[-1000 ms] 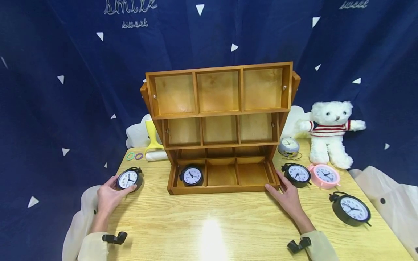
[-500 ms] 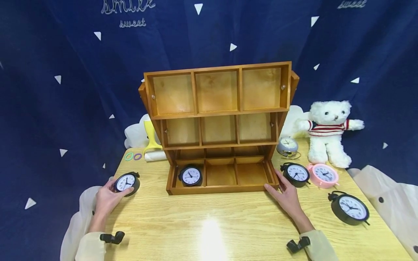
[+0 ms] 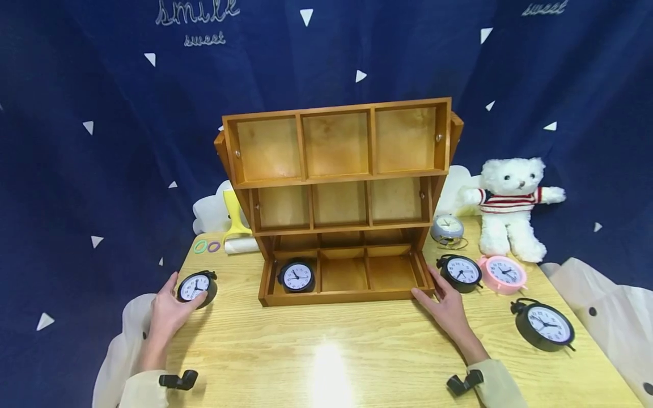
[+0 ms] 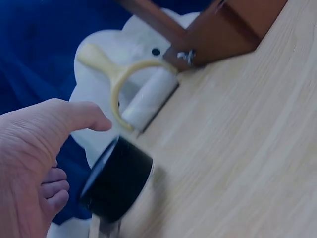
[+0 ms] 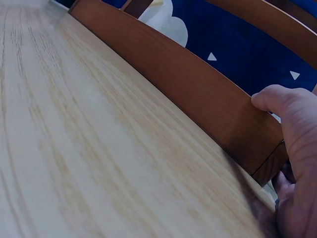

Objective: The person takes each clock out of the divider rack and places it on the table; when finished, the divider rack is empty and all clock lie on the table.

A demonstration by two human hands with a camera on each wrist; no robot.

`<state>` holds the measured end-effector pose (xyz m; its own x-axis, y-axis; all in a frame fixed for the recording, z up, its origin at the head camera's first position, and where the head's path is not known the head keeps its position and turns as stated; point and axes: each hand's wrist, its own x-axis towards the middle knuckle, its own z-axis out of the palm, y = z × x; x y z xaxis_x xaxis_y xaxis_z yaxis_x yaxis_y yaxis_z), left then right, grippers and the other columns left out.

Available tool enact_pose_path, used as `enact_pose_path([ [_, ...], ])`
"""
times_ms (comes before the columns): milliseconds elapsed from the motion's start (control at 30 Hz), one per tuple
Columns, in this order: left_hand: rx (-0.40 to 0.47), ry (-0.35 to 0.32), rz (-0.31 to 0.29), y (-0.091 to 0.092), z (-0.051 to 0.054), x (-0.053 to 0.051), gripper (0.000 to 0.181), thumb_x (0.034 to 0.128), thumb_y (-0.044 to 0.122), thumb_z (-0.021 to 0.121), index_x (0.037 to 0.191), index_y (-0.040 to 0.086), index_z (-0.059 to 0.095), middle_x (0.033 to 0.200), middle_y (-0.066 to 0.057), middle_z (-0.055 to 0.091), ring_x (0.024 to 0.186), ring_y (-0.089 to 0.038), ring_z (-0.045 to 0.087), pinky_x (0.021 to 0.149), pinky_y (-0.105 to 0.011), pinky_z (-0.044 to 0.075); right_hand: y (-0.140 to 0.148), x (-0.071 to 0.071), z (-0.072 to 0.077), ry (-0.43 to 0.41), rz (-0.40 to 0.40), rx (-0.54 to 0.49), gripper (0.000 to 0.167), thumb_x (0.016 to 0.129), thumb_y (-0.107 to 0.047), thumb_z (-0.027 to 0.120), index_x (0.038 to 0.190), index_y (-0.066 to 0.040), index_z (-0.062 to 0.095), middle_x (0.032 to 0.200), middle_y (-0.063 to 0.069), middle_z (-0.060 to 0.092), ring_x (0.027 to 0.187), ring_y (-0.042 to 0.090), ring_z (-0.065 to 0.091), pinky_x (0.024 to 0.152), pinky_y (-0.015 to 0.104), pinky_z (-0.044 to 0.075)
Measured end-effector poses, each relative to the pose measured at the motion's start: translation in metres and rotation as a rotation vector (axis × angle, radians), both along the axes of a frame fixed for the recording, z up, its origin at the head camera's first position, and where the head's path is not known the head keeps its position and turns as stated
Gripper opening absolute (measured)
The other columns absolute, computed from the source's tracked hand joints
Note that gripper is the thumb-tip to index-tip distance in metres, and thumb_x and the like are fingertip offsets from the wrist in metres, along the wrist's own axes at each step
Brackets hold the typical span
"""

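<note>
My left hand (image 3: 170, 311) is around a black twin-bell alarm clock (image 3: 193, 287) at the left of the table. In the left wrist view a gap shows between the fingers and the dark clock body (image 4: 119, 178), and the thumb hovers by its rim. My right hand (image 3: 449, 311) grips the front right corner of the wooden three-tier shelf (image 3: 342, 297). The thumb lies on the front board (image 5: 198, 94), with the fingers round its end. Another black alarm clock (image 3: 297, 276) sits in the bottom tier's left compartment.
Right of the shelf are a black alarm clock (image 3: 461, 272), a pink one (image 3: 504, 275), a grey one (image 3: 447, 228), another black one (image 3: 545, 324) and a white teddy bear (image 3: 512, 209). A yellow lint roller (image 3: 236, 218) and two hair ties (image 3: 206, 246) lie at back left.
The left hand and its clock have shifted a little nearer to me and left, then come to rest. The right hand stays on the shelf corner. The head view drifts slightly.
</note>
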<state>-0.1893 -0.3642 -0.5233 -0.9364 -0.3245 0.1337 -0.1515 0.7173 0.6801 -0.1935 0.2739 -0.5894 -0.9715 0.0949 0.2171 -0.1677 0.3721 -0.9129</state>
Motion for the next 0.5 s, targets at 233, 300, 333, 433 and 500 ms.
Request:
enact_pose_path([
  [233, 0.078, 0.083, -0.034, 0.025, 0.007, -0.004, 0.1, 0.0834, 0.029, 0.086, 0.161, -0.002, 0.032, 0.159, -0.03, 0.042, 0.143, -0.049, 0.044, 0.115, -0.057, 0.041, 0.0, 0.002, 0.001, 0.017, 0.001, 0.004, 0.078, 0.093, -0.017, 0.081, 0.159, -0.005, 0.042, 0.162, 0.022, 0.04, 0.147, 0.043, 0.038, 0.1, 0.002, 0.032],
  [300, 0.093, 0.091, -0.054, 0.032, 0.005, -0.006, 0.098, 0.0841, 0.028, 0.086, 0.161, -0.003, 0.033, 0.16, -0.028, 0.041, 0.143, -0.049, 0.044, 0.116, -0.056, 0.04, 0.0, 0.001, 0.001, 0.021, 0.001, 0.006, 0.077, 0.093, -0.017, 0.082, 0.159, -0.006, 0.043, 0.163, 0.02, 0.04, 0.147, 0.042, 0.038, 0.1, 0.001, 0.033],
  [333, 0.104, 0.09, -0.064, 0.035, 0.004, -0.006, 0.097, 0.0849, 0.028, 0.086, 0.161, -0.003, 0.033, 0.161, -0.027, 0.04, 0.144, -0.048, 0.043, 0.117, -0.056, 0.039, 0.0, 0.001, 0.001, 0.023, 0.001, 0.003, 0.077, 0.093, -0.017, 0.082, 0.159, -0.007, 0.043, 0.163, 0.02, 0.04, 0.147, 0.042, 0.038, 0.1, 0.002, 0.033],
  [433, 0.116, 0.079, -0.086, 0.046, 0.0, -0.007, 0.096, 0.0868, 0.029, 0.084, 0.161, -0.002, 0.033, 0.163, -0.024, 0.038, 0.144, -0.048, 0.042, 0.118, -0.056, 0.038, 0.0, 0.001, 0.001, 0.024, 0.005, -0.007, 0.077, 0.093, -0.017, 0.082, 0.159, -0.01, 0.043, 0.163, 0.019, 0.041, 0.146, 0.041, 0.039, 0.101, 0.002, 0.033],
  [500, 0.126, 0.08, -0.097, 0.053, -0.004, -0.008, 0.094, 0.0873, 0.028, 0.084, 0.161, -0.003, 0.033, 0.163, -0.024, 0.039, 0.143, -0.048, 0.044, 0.118, -0.055, 0.038, 0.0, 0.001, 0.0, 0.023, 0.007, -0.01, 0.077, 0.093, -0.017, 0.082, 0.16, -0.01, 0.043, 0.162, 0.019, 0.042, 0.145, 0.041, 0.04, 0.101, 0.003, 0.034],
])
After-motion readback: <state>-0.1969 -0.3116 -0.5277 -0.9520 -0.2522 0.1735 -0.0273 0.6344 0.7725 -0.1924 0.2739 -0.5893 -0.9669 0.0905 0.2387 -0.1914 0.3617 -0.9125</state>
